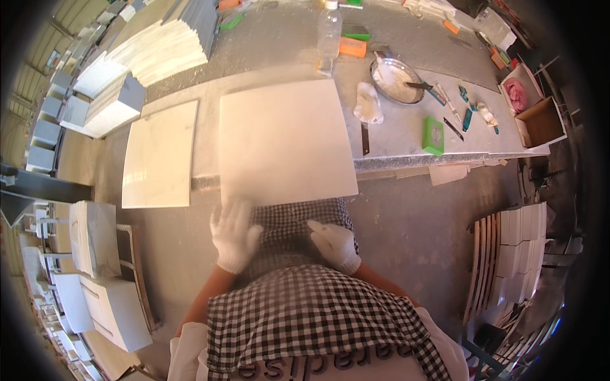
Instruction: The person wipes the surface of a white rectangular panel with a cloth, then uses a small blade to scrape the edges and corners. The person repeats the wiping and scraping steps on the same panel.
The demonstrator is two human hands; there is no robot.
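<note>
A large square white tile (286, 141) lies on the grey workbench (406, 136), its near edge overhanging toward me. Both my hands wear white gloves. My left hand (233, 236) rests with fingers spread on my checked apron (298, 317), just below the tile's near left corner. My right hand (335, 244) lies on the apron too, fingers curled, a little below the tile's near edge. Neither hand holds anything.
A second pale tile (160, 154) lies left of the big one. On the bench stand a plastic bottle (328, 33), a metal bowl with white paste (396, 80), a white rag (368, 103), a green block (434, 135) and small tools. Tile stacks stand at upper left, left and right.
</note>
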